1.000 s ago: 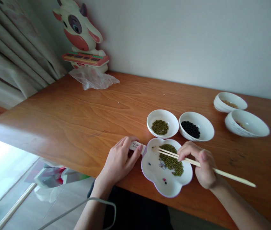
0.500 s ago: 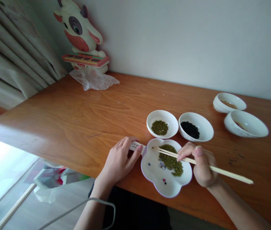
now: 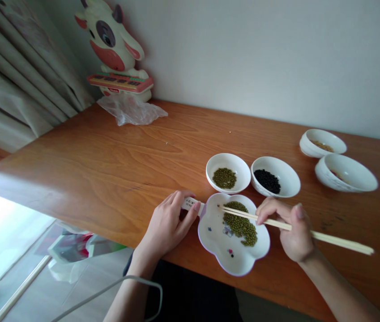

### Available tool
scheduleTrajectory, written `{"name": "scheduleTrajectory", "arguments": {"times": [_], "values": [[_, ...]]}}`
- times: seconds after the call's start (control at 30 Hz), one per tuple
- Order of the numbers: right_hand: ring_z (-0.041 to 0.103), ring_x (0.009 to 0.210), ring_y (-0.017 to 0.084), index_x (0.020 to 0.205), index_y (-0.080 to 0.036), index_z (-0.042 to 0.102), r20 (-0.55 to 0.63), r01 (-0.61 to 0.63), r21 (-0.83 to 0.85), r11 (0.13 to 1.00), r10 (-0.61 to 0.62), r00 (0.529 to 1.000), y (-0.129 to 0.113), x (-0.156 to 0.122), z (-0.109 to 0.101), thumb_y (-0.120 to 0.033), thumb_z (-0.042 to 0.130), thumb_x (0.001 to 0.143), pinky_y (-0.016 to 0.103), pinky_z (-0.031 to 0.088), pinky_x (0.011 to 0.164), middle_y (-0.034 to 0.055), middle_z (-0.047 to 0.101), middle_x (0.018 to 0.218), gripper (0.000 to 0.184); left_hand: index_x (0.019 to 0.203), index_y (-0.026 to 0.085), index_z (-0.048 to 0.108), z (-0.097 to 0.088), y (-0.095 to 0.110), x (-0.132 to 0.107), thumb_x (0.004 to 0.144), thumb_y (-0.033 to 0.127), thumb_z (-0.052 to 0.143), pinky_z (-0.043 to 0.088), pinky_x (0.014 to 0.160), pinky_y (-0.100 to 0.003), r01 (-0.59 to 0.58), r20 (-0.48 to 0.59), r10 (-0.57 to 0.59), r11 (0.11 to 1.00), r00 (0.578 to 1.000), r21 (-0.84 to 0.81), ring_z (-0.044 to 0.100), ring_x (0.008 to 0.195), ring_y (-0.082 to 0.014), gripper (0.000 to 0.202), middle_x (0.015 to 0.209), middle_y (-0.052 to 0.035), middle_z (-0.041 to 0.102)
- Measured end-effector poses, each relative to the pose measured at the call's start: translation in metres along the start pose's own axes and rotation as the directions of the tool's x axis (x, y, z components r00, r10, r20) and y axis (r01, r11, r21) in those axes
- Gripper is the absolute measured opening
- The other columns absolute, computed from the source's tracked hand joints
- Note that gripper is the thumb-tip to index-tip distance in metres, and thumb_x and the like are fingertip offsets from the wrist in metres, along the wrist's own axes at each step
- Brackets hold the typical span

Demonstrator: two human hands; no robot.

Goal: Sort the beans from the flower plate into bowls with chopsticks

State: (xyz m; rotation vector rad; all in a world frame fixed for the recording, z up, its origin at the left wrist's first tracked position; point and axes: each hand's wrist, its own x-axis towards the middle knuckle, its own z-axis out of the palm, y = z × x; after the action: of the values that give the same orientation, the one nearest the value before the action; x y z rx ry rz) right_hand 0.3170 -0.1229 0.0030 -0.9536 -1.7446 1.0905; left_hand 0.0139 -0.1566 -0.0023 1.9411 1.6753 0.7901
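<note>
"What's carrying everything?"
"A reddish-brown wooden counter (image 3: 116, 170) with visible grain."
"And at its front edge?"
"A white, purple-rimmed, flower-shaped dish (image 3: 216, 239). Behind it, a round white bowl (image 3: 241, 170), and right beside that a second white bowl (image 3: 288, 179)."
"Far right?"
"Another pair of white bowls (image 3: 356, 174), close together."
"Back left?"
"A crumpled clear plastic bag (image 3: 134, 112), before a white-and-pink cow-shaped toy keyboard (image 3: 114, 56)."

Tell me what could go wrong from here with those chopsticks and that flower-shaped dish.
Small round green beans could slip from the slim chopsticks held in the right hand. The flower-shaped dish sits near the front edge of the table, so a hard bump might push it over. The bowl of black beans stands close beyond the right hand, which might knock it.
</note>
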Motion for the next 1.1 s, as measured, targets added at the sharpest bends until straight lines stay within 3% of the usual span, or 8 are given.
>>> {"name": "scheduleTrajectory", "arguments": {"times": [0.4,0.77,1.1], "values": [[0.061,0.076,0.024,0.079,-0.024,0.068,0.004,-0.085,0.01,0.996,0.085,0.996,0.003,-0.001,0.002,-0.066,0.009,0.101,0.039,0.045,0.073,0.0063,0.065,0.075,0.076,0.116,0.024,0.058,0.0,0.001,0.0,0.103,0.045,0.048,0.049,0.086,-0.037,-0.005,-0.012,0.005,1.0,1.0,0.024,0.066,0.097,-0.0232,0.027,0.107,-0.0063,0.069],[0.062,0.075,0.022,0.077,-0.024,0.071,-0.025,-0.029,-0.01,1.0,0.029,0.999,0.006,0.001,0.003,-0.06,0.01,0.104,0.038,0.044,0.075,0.0055,0.066,0.075,0.076,0.116,0.024,0.057,0.001,0.0,-0.001,0.103,0.045,0.049,0.048,0.086,-0.037,-0.002,0.001,0.002,1.0,1.0,0.014,0.065,0.097,-0.0226,0.027,0.107,-0.0054,0.068],[0.061,0.075,0.025,0.077,-0.024,0.068,0.011,-0.005,-0.055,0.998,0.006,1.0,0.009,-0.001,0.002,-0.067,0.009,0.1,0.041,0.046,0.072,0.0077,0.065,0.076,0.077,0.116,0.024,0.058,0.0,0.001,0.0,0.103,0.045,0.049,0.049,0.087,-0.037,-0.002,-0.013,0.002,1.0,1.0,0.012,0.066,0.098,-0.0236,0.026,0.108,-0.0064,0.069]]}}
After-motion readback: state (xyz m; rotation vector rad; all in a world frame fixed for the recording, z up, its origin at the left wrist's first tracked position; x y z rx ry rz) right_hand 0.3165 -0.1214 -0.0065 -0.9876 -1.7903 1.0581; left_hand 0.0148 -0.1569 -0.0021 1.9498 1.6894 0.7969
